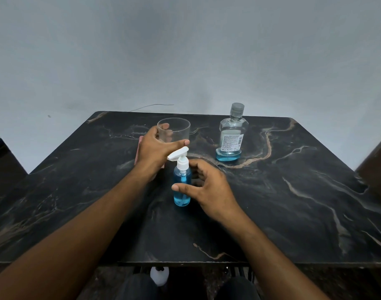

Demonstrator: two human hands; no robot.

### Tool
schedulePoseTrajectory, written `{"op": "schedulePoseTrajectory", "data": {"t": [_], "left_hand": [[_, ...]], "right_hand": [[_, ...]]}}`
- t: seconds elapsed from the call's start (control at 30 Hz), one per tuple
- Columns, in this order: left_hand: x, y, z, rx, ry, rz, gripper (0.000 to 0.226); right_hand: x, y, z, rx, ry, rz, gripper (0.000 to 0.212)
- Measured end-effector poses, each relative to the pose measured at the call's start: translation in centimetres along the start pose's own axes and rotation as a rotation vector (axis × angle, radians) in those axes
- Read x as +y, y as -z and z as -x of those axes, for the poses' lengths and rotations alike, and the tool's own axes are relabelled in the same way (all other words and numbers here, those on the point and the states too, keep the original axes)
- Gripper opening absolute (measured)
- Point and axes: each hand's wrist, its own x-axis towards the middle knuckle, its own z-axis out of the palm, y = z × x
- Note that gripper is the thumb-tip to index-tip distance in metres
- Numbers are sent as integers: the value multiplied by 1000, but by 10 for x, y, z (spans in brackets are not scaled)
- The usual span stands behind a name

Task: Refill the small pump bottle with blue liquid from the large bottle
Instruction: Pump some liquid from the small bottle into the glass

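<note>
The right hand [209, 191] is held open-fingered beside the upright pump bottle [182, 185], apparently not gripping. The glass [174, 131] is gripped by the left hand [155, 150]. The large bottle's [231, 135] label is unreadable.

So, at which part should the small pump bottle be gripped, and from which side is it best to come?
Probably around the round blue body of the small pump bottle, below the white pump head. It stands upright, so a sideways wrap fits it. Coming from the right seems best: the right hand is already open beside it, while the left hand is at the glass, crowding the left side.
</note>
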Motion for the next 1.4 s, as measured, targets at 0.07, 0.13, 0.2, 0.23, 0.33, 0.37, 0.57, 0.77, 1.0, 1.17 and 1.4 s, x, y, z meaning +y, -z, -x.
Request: {"op": "schedulePoseTrajectory", "data": {"t": [0.07, 0.13, 0.2, 0.23, 0.33, 0.37, 0.57, 0.77, 1.0, 1.17, 1.4], "left_hand": [[6, 12, 14, -9, -18, 45, 89], [11, 24, 30, -1, -43, 83, 88], [15, 35, 43, 19, -68, 98, 85], [16, 40, 50, 21, -74, 102, 84], [18, 51, 68, -16, -46, 189, 81], [19, 53, 74, -34, -34, 220, 79], [18, 59, 107, -131, -67, 185, 71], [16, 59, 123, -189, -112, 102, 63], [13, 60, 118, -164, -108, 2, 65], [15, 55, 112, -159, -92, -69, 76], [16, 50, 110, -154, -92, -92, 69]], "right_hand": [[0, -1, 1, 24, 9, -2, 54], [-2, -1, 2, 55, 19, -10, 56], [-4, 0, 3, 91, 36, -25, 58], [-6, 1, 3, 106, 52, -31, 57], [-11, 6, 6, 145, 112, -36, 50], [-13, 8, 6, 153, 122, -30, 48], [-17, 18, 12, 142, 150, -7, 41], [-19, 23, 15, 53, 114, -48, 37], [-29, 31, 14, 10, 168, 8, 93], [-25, 34, 10, 27, 215, 122, 84], [-18, 36, 3, 21, 240, 268, 77]]}}
